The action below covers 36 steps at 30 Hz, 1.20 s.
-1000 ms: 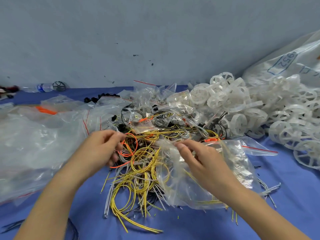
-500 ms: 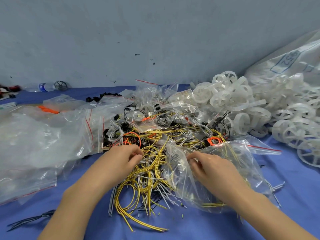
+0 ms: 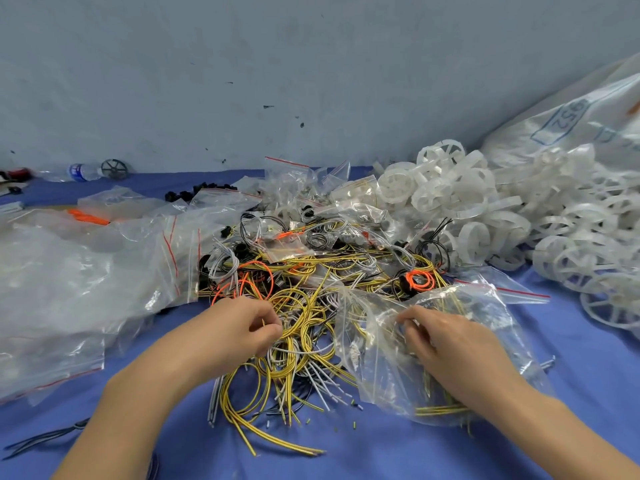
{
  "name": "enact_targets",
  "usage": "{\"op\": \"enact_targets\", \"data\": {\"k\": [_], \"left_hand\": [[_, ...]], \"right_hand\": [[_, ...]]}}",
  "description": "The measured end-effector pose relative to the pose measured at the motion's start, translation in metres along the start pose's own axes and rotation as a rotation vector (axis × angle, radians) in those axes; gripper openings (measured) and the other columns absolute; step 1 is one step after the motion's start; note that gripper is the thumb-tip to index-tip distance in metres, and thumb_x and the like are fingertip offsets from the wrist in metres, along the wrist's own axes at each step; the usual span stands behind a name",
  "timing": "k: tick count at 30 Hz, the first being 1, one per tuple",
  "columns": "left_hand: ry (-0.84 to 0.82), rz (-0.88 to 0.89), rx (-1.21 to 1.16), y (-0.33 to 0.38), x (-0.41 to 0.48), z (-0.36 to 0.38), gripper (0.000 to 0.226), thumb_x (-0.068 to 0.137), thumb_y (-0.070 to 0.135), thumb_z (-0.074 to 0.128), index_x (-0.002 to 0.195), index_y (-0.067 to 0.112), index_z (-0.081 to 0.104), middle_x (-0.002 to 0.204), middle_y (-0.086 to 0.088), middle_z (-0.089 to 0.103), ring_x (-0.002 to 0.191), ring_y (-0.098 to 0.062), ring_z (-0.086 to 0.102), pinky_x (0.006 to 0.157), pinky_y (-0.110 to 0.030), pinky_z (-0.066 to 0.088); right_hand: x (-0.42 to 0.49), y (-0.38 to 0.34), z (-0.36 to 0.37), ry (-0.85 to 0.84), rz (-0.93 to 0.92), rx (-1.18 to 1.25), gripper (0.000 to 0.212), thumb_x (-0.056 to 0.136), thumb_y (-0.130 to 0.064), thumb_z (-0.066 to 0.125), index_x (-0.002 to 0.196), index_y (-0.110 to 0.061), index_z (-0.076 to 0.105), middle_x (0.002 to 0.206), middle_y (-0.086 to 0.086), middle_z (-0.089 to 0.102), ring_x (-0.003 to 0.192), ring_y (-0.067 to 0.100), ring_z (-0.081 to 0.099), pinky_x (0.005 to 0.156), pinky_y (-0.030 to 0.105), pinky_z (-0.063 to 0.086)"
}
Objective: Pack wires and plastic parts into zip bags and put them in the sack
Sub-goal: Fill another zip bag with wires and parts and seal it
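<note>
1. Zip bag (image 3: 460, 327) near the front edge: thin clear plastic film, glossy and crinkled.
2. Wires (image 3: 294, 306): smooth plastic insulation with a faint sheen.
3. Wheel parts (image 3: 474, 197) toward the right edge: milky translucent plastic, dull.
4. Sack (image 3: 588, 109) at the far right corner: whitish plastic, shiny.
5. Stacked bags (image 3: 69, 289) at the left edge: the same glossy clear film.
6. Table cover (image 3: 381, 455): blue cloth, matt.
7. Wall (image 3: 311, 64): painted, matt, scuffed.

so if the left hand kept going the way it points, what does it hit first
The yellow wires: the left hand points right into that tangle and seems to pinch a strand. Past them lies the zip bag that the right hand holds, depth unclear.
</note>
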<state>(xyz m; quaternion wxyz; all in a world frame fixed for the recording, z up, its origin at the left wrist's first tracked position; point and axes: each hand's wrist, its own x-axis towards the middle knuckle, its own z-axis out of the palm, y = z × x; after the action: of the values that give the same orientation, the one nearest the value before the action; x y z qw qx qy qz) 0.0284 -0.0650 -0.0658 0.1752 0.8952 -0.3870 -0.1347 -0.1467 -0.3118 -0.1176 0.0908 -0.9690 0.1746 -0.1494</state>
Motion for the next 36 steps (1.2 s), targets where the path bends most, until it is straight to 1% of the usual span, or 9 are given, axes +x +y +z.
{"op": "enact_targets", "data": {"k": [4,9,14,19,24,27,30,33,36], "left_hand": [[-0.106,-0.021,0.024,0.005,-0.01,0.009,0.019,0.091,0.054,0.055,0.087,0.038,0.064,0.07,0.011,0.068,0.059,-0.001,0.055,0.061,-0.026,0.047],[-0.066,-0.095,0.297,0.011,-0.018,0.032,0.04,0.082,0.076,0.046,0.098,0.039,0.049,0.087,0.014,0.05,0.087,-0.007,0.053,0.069,-0.027,0.043],[-0.055,-0.119,0.28,0.003,-0.02,0.027,0.029,0.087,0.063,0.046,0.084,0.035,0.049,0.08,0.009,0.057,0.074,-0.004,0.054,0.061,-0.028,0.044],[-0.049,-0.161,0.244,-0.016,-0.024,0.013,0.015,0.089,0.051,0.053,0.089,0.036,0.054,0.071,0.006,0.058,0.061,-0.005,0.056,0.064,-0.03,0.048],[0.022,-0.145,0.268,-0.019,-0.029,0.015,0.023,0.093,0.034,0.054,0.088,0.032,0.032,0.078,0.004,0.053,0.07,-0.017,0.052,0.07,-0.036,0.047],[0.054,-0.085,0.284,-0.013,-0.034,0.018,0.021,0.092,0.023,0.046,0.079,0.03,0.03,0.08,0.004,0.049,0.074,-0.014,0.047,0.07,-0.034,0.044],[0.032,-0.03,0.259,-0.011,-0.043,0.02,0.003,0.093,0.039,0.043,0.093,0.041,0.045,0.081,0.012,0.053,0.075,-0.004,0.051,0.07,-0.026,0.046],[-0.029,0.005,0.245,-0.009,-0.051,0.024,0.02,0.09,0.061,0.043,0.103,0.047,0.048,0.084,0.019,0.053,0.076,0.001,0.05,0.07,-0.021,0.046],[0.01,0.023,0.325,-0.007,-0.052,0.028,0.02,0.09,0.062,0.043,0.099,0.044,0.043,0.093,0.02,0.049,0.085,-0.001,0.05,0.073,-0.023,0.046]], "right_hand": [[0.002,-0.005,-0.001,0.044,-0.003,0.013,0.025,0.1,-0.043,0.039,0.115,-0.041,0.059,0.099,-0.024,0.068,0.09,0.004,0.065,0.062,0.025,0.048],[0.005,-0.011,-0.002,0.079,-0.015,0.05,0.027,0.098,-0.041,0.038,0.113,-0.038,0.061,0.088,-0.019,0.069,0.08,0.005,0.065,0.058,0.026,0.047],[0.008,-0.016,-0.001,0.123,-0.028,0.069,0.029,0.096,-0.041,0.038,0.108,-0.036,0.064,0.073,-0.018,0.062,0.071,0.007,0.061,0.05,0.024,0.035],[0.012,-0.02,0.0,0.136,-0.038,0.074,0.026,0.097,-0.04,0.04,0.108,-0.037,0.063,0.066,-0.022,0.049,0.065,0.005,0.056,0.049,0.025,0.038],[0.012,-0.025,-0.004,0.121,-0.049,0.083,0.023,0.099,-0.039,0.042,0.111,-0.037,0.062,0.071,-0.017,0.061,0.071,0.009,0.062,0.056,0.03,0.048],[0.012,-0.026,-0.006,0.119,-0.05,0.095,0.023,0.099,-0.039,0.041,0.111,-0.038,0.061,0.067,-0.021,0.051,0.066,0.007,0.056,0.055,0.029,0.048],[0.014,-0.027,-0.008,0.112,-0.044,0.108,0.025,0.1,-0.039,0.039,0.112,-0.038,0.061,0.068,-0.019,0.055,0.064,0.007,0.054,0.055,0.031,0.05],[0.015,-0.028,-0.009,0.11,-0.044,0.127,0.026,0.1,-0.039,0.039,0.113,-0.037,0.061,0.078,-0.016,0.066,0.072,0.009,0.062,0.059,0.033,0.052],[0.018,-0.032,-0.008,0.112,-0.046,0.118,0.025,0.1,-0.037,0.041,0.113,-0.035,0.062,0.079,-0.015,0.068,0.073,0.01,0.063,0.059,0.031,0.049]]}}
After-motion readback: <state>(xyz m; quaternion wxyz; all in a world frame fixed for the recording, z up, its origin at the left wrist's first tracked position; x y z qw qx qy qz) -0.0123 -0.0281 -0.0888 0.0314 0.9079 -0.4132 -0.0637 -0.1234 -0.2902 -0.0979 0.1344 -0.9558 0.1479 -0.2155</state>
